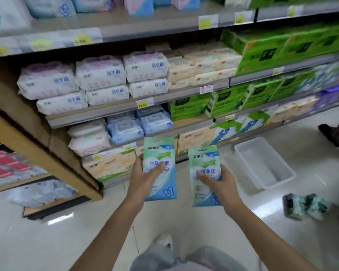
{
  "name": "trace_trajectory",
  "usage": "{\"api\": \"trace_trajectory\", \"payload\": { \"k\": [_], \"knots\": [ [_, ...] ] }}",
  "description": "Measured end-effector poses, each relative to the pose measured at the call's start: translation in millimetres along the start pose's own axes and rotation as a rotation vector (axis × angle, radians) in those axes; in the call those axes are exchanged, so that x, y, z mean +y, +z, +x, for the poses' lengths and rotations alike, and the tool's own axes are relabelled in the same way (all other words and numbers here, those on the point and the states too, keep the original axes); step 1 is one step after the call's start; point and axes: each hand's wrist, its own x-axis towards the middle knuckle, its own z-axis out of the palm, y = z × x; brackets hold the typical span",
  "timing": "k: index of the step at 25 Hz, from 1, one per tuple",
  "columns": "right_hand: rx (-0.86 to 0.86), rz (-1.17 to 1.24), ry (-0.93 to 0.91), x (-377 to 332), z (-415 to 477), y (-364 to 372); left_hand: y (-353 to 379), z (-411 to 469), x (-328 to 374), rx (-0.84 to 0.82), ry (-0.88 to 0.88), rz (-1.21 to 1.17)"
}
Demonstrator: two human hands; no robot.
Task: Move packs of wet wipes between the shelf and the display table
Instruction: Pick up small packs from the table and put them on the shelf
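I hold two flat green-and-blue wet wipe packs upright in front of the shelf. My left hand (143, 178) grips the left pack (160, 184) at its left edge, thumb across the front. My right hand (221, 184) grips the right pack (203, 167) from its right side, thumb on the front. Both packs hang above the floor, a little short of the shelf's lower tiers (114, 114). The display table is not in view.
The shelf holds white, blue and beige tissue and wipe packs (98, 75) and green boxes (262, 51). An empty white plastic bin (262, 163) lies on the floor to the right. A teal patterned bundle (305, 206) sits further right, and someone's dark shoe (333, 132).
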Motion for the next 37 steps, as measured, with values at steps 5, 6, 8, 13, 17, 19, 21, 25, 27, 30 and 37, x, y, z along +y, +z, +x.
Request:
{"api": "trace_trajectory", "payload": {
  "k": [5, 6, 8, 13, 17, 19, 21, 25, 27, 30, 37],
  "knots": [
    [0.052, 0.104, -0.046, -51, 78, -17, 59, 79, 52, -0.081, 0.094, 0.033],
    [0.042, 0.111, -0.067, -62, 96, -20, 71, 94, 59, -0.092, 0.104, 0.031],
    [0.017, 0.124, -0.109, -84, 135, -23, 96, 125, 75, -0.082, 0.126, 0.019],
    [-0.121, 0.101, -0.236, -163, 239, -27, 157, 202, 135, 0.046, 0.25, -0.086],
    [-0.315, 0.083, -0.377, -248, 299, -9, 183, 234, 188, 0.16, 0.351, -0.186],
    [-0.399, 0.111, -0.445, -287, 321, 9, 187, 243, 213, 0.199, 0.415, -0.232],
    [-0.484, 0.188, -0.507, -319, 335, 32, 186, 246, 238, 0.216, 0.487, -0.26],
    [-0.641, 0.263, -0.625, -365, 347, 80, 172, 261, 289, 0.204, 0.67, -0.248],
    [-0.669, 0.257, -0.672, -379, 348, 103, 165, 274, 309, 0.199, 0.758, -0.203],
    [-0.688, 0.289, -0.665, -390, 352, 133, 163, 294, 330, 0.23, 0.853, -0.153],
    [-0.567, 0.004, -0.95, -395, 375, 161, 158, 342, 344, 0.391, 0.935, 0.043]
  ]
}}
